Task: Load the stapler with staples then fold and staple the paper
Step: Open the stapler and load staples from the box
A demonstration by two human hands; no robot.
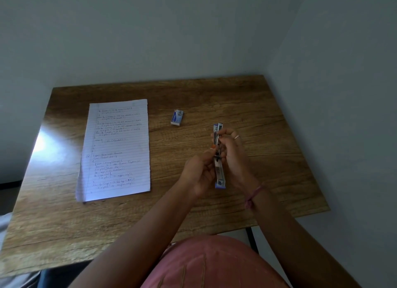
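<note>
I see both hands raised over the wooden table (268, 107), working together on the stapler (219, 159). The stapler is opened out long and narrow, running away from me, with its blue-and-white far end poking out beyond the fingers and its near end showing below the hands.

My left hand (200, 171) curls around the stapler's lower half from the left side, palm turned toward it, fingers wrapped and the thumb pressing near the black hinge part in the middle. My right hand (233, 152) comes in from the right, its fingers bent and pinching at the thin metal rail or pusher near the stapler's upper half; I cannot tell whether a strip of staples sits between those fingertips. A ring (237, 136) shows on one right finger and a pink band (253, 196) wraps the right wrist.

Just beyond the hands and a little to the left, the small staple box (177, 117) lies on the table, apart from the stapler. Well to the left of the left hand, the lined paper (117, 148) with handwriting lies flat and unfolded on the tabletop, its long side running away from me. A pink garment (206, 264) shows below the forearms.
</note>
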